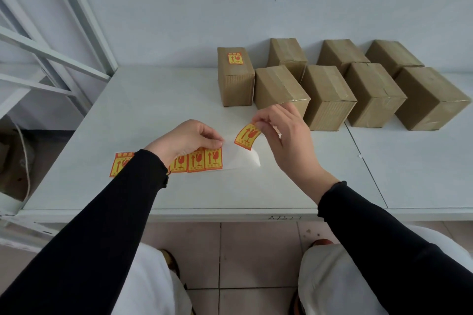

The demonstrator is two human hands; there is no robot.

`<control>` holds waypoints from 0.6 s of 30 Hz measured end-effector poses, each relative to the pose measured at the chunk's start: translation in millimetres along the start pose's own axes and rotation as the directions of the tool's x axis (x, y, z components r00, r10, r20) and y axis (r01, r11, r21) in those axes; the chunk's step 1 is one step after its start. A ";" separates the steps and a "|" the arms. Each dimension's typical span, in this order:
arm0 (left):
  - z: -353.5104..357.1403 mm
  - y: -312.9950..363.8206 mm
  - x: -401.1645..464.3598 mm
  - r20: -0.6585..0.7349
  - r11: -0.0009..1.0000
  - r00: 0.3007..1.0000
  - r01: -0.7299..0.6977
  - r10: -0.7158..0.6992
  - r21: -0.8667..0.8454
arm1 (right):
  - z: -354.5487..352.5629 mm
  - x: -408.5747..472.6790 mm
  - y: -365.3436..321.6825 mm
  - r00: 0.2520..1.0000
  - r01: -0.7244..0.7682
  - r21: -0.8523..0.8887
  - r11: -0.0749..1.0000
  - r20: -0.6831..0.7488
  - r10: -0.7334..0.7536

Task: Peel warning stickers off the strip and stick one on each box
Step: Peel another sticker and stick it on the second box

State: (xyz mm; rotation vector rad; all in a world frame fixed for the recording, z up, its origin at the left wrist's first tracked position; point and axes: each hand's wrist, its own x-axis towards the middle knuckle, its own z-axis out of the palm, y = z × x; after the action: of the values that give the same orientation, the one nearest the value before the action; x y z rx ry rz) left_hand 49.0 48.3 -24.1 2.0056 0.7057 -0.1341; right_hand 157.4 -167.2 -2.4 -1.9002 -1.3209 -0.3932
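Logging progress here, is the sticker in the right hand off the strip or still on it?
Off. The right hand pinches the sticker above the bare backing.

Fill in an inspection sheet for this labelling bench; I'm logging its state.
Surface: white table, seam at right.
Job's things: eight brown cardboard boxes; far-left box bears a sticker; yellow-and-red sticker strip lies flat.
Clutter: nothing seen.
Grippers: left hand pins the strip; right hand fingers pinch a peeled yellow-and-red sticker.
Cables: pale cord left of the table.
Surroundings: white wall, white metal frame, tiled floor.
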 end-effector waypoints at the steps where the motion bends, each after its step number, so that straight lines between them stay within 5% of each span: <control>1: 2.0 0.7 -1.1 -0.018 0.998 1.000 0.002 -0.001 0.059 | -0.1 1.0 1.1 0.999 -0.022 0.009 1.000 0.025 0.022; 4: 2.4 10.4 -7.6 -0.179 0.963 0.973 -0.095 0.143 0.253 | -1.4 4.5 2.7 0.996 -0.061 0.020 0.998 0.064 0.059; 9: 15.1 46.0 -45.2 -0.263 0.917 0.911 -0.366 0.318 -0.158 | -10.0 16.9 6.2 0.993 -0.096 0.012 0.995 0.066 0.095; 18: 30.8 74.0 -43.4 -0.322 0.886 0.858 -0.452 0.401 -0.101 | -27.0 32.0 19.1 0.997 -0.073 0.176 0.982 -0.019 0.077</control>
State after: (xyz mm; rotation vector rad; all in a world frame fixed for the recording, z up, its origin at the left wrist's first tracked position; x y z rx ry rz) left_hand 58.3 -22.5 32.5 1.9803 0.4133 0.4857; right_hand 192.3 -169.3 27.5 -1.7860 -1.2214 -0.2541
